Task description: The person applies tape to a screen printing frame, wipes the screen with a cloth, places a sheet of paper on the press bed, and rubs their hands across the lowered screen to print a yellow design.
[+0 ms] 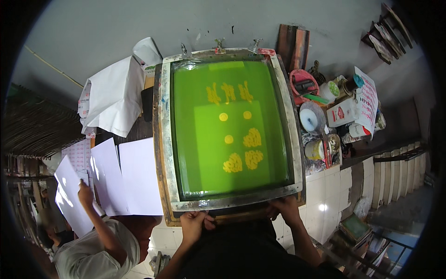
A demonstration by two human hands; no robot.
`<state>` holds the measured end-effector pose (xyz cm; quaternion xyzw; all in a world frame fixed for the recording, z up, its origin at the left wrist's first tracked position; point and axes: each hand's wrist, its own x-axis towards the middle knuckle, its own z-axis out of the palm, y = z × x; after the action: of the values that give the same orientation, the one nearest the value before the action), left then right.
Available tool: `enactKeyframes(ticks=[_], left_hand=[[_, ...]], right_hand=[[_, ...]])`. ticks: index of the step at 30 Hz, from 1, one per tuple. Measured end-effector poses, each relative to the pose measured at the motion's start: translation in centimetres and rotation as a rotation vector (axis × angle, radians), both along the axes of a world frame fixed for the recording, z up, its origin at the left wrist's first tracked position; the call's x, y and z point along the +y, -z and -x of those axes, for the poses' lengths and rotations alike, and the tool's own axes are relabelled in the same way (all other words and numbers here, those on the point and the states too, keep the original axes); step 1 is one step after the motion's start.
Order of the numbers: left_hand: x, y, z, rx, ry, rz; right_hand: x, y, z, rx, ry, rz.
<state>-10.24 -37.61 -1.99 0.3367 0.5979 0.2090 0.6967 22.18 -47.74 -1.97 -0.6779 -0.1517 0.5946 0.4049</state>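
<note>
One screen frame, pale metal, paint-worn, set with green mesh; lies on a wood-edged base board directly before the person, clamps at the far side. Mesh markings, yellow: three upright, script-like figures in a row; below, three round spots and three ribbed, rounded clusters.

Two own hands, both at the frame's near rail. Left hand: fingers bent, left of the rail's middle. Right hand: fingers curled by its right end. Whether either pinches the rail cannot be told from above.

One co-worker's hand, at left, holding a white sheet; further white sheets beside the frame.

Labelled and lettered items: white container, red emblem, at right; paper, rows of red handwriting, leaning next to it; white-wrapped bundle, red print along its edge, far left; printed sheet, small repeated marks, below the bundle, apparently reddish.
</note>
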Motion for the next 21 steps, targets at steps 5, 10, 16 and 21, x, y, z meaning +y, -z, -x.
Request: enactKeyframes(ticks=[5,10,16,21], left_hand=[[0.3,-0.3,-0.2,-0.012,-0.019,-0.01],[0.2,-0.4,-0.6,-0.014,-0.095,-0.055],[-0.2,0.2,-0.9,-0.026,-0.142,-0.134],[-0.2,0.0,-1.2,-0.018,-0.138,-0.159]], right_hand=[[-0.1,0.3,0.2,0.005,0.027,-0.028],[0.2,0.0,0.1,0.004,-0.011,-0.06],[0.7,-0.3,0.4,0.007,-0.041,-0.021],[0.9,-0.8,0.4,0.025,-0.068,-0.026]])
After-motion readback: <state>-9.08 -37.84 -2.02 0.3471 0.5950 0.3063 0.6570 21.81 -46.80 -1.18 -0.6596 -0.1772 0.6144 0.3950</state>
